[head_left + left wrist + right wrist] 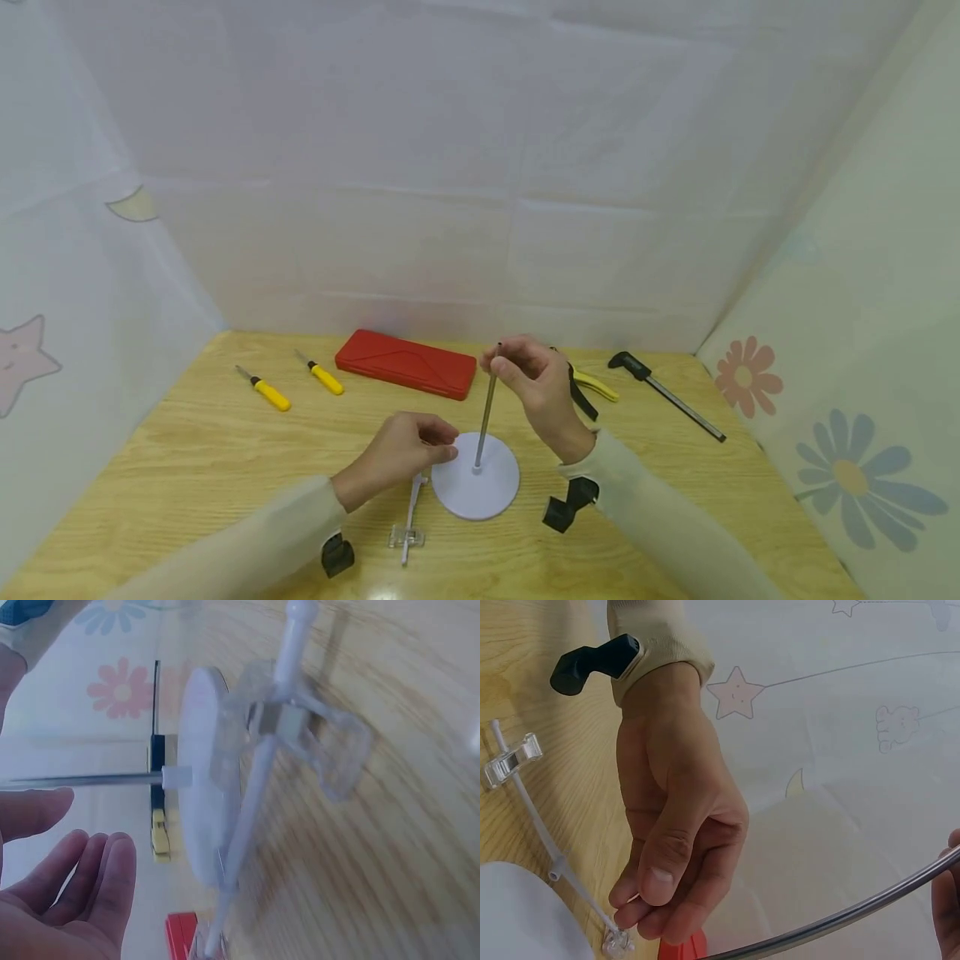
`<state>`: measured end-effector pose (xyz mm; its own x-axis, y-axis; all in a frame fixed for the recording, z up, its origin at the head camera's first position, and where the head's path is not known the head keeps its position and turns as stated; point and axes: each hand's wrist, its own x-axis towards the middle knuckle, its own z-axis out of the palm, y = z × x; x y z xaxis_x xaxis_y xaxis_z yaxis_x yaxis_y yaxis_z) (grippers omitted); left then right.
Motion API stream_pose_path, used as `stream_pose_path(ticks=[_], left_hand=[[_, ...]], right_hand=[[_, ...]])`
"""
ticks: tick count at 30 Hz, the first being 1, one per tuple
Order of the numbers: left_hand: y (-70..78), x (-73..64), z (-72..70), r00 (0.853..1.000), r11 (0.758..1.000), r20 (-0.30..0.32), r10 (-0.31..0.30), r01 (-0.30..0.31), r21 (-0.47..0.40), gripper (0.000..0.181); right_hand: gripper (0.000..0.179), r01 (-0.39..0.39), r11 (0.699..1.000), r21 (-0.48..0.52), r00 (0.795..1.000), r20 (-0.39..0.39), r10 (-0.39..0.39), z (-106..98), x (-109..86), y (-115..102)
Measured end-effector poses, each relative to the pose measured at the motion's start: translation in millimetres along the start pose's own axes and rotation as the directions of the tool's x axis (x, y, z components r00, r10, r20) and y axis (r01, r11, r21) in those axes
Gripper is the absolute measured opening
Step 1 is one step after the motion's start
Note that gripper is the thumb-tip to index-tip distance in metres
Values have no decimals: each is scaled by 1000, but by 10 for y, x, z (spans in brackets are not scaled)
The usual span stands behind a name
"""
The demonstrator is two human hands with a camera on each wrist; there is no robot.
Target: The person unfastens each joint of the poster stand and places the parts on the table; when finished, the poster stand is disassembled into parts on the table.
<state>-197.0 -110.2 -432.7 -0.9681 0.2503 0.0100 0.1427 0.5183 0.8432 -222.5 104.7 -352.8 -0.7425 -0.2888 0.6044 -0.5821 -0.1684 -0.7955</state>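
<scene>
A slim metal rod [487,417] stands nearly upright in the small socket at the middle of a round white base [480,498]. My right hand [542,393] pinches the rod near its top between thumb and fingers. To the left of the base is my left hand [397,454], its fingers loosely bent and nothing between thumb and fingertips [114,885]. Below that hand a thin white stem [413,500] with clear plastic clips [277,720] lies on the table beside the base. In the right wrist view the rod slants across the lower right.
Behind the hands lies a red case [405,364]. Two yellow-handled screwdrivers [272,395] lie at the back left. Yellow-and-black pliers [596,385] are partly hidden behind the right hand, with a black-headed caliper [675,400] farther right. Pale cloth walls [480,183] enclose the table.
</scene>
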Motion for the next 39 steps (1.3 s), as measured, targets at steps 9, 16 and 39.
stream_pose_path(ticks=[9,16,39], left_hand=[[39,108,244,991,996,123,58,-50,-69,25],[0,138,370,988,996,149,50,-38,-77,24],[-97,211,439,989,996,116,88,-89,7,5]], right_hand=[[22,-88,990,-108,984,146,103,-37,-83,122],[23,-125,975,-185,960,227,166,-55,-216,323],[5,65,735,-674,893,369,259,-70,-447,613]])
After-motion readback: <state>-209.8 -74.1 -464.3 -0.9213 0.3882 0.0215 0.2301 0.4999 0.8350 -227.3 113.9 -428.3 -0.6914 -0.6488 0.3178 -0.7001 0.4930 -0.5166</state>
